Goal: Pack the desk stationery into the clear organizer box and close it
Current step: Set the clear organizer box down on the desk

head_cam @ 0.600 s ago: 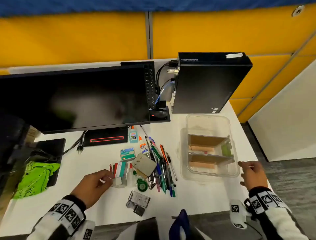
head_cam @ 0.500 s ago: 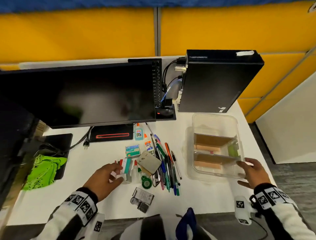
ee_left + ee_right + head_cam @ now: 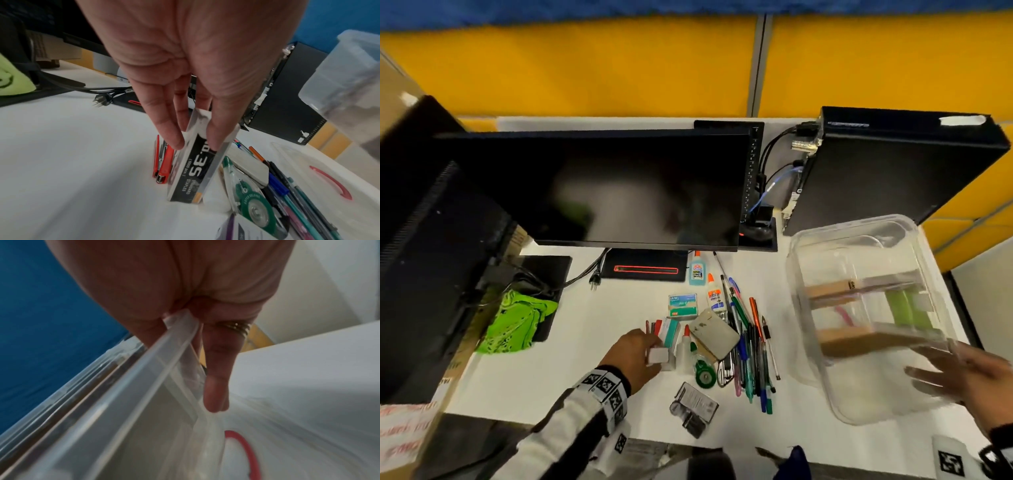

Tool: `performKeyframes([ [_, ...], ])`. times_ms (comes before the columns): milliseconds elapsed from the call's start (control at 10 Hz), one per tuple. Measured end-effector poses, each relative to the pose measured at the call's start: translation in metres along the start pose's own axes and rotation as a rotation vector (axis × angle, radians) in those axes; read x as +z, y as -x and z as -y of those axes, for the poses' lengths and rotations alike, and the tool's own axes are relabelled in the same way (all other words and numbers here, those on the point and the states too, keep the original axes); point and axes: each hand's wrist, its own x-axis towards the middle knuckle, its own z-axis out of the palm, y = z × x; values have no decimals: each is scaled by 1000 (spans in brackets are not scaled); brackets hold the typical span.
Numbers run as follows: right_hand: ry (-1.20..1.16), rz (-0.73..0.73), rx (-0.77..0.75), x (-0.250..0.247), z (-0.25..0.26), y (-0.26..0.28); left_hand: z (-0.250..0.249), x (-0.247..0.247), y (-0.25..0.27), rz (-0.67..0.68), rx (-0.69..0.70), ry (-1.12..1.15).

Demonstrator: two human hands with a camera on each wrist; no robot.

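**Staple box** (image 3: 193,172), pinched upright by the left hand (image 3: 185,65) toward the near edge of the tabletop (image 3: 524,370): white on black, "no.35" (first letter partly under a fingertip), "(5000 pcs.)", "STANDARD STAPLES".

**Correction-tape dispenser** (image 3: 252,209), just right of the box: "SUPER VOLUME" round the green wheel.

**White glue bottle** (image 3: 714,295), mid-tabletop: "ELMER'S" label. The blue glue bottle (image 3: 695,270) behind it carries a like label; its smaller print is blurred.

**Sleeve bands** (image 3: 606,390): black-and-white square code markers.

**Cardboard box** (image 3: 404,435), off the left edge: red handwriting, illegible.
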Motion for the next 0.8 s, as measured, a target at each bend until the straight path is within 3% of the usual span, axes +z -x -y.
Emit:
performKeyframes([
  [100,683,-236,-281,79,4,13,11,-5,4,36,4,129],
  [200,863,-128,-182,185,-8,19,22,-16,16,28,-6,152],
  [300,971,19,-213,251,-29,-3,41,-39,28,-152,-19,399],
  [400,1045,222,-274,308,-52,-36,42,-88,51,-242,-130,1103],
  [500,1158,355,-281,361,-77,-58,68,-134,95,-346,-123,1357],
  [600,1307,461,-364,403,-107,-73,114,-154,143,-394,-69,1445],
  [700,1370,567,-373,431,-142,-85,147,-155,175,-393,-126,1378],
  [800,1293,592,-306,449,-177,-94,174,-134,184,-583,-259,1181],
])
